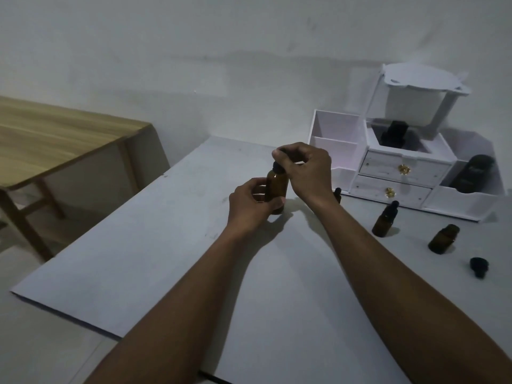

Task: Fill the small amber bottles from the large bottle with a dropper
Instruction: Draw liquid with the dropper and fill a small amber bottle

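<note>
Left hand (250,207) grips the large amber bottle (275,187); right hand (307,169) pinches its dropper cap (276,167); white board (166,259) beneath; wooden table (55,139) at nine o'clock.

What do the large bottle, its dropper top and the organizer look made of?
The large bottle: glossy translucent brown, likely amber glass, possibly plastic. Its dropper top: matte black, plastic or rubber. The organizer: flat white panels, painted board or plastic; knobs gleam gold, likely metal.
</note>
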The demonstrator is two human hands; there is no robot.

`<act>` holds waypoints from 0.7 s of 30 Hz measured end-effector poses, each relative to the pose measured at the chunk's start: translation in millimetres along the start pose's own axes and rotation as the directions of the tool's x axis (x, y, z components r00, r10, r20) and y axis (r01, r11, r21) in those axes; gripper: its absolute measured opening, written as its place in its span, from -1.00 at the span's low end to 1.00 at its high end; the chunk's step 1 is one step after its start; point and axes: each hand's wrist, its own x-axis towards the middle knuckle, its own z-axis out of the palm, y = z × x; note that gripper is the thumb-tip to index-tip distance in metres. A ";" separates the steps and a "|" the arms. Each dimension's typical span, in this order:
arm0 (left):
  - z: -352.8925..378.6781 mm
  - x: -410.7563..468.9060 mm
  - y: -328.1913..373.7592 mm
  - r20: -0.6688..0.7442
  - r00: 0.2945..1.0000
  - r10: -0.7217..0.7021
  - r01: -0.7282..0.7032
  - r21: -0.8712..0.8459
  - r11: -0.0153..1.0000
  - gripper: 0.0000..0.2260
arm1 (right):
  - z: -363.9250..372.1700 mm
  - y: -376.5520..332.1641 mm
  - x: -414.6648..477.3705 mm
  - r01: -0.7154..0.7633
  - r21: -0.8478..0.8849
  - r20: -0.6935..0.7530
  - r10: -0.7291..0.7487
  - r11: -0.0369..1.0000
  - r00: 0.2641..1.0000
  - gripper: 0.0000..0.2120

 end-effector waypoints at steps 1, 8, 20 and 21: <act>0.0 0.3 -0.2 0.000 1.000 0.000 0.000 -0.005 1.000 -0.49 | 0.4 0.5 0.2 -0.002 0.000 -0.002 0.002 1.000 1.000 -0.88; 1.1 -0.3 1.8 -0.002 1.000 0.004 -0.004 -0.006 1.000 -0.51 | -0.7 -3.0 1.9 0.010 0.010 -0.004 -0.010 1.000 1.000 -0.93; -1.1 0.5 1.3 0.007 1.000 0.010 -0.010 0.001 1.000 -0.50 | -2.8 -7.5 0.4 0.009 -0.023 0.000 -0.009 1.000 1.000 -0.92; -0.7 0.6 2.8 0.011 1.000 0.011 -0.011 0.004 1.000 -0.50 | -4.6 -9.2 2.4 0.013 -0.020 0.012 -0.013 1.000 1.000 -0.90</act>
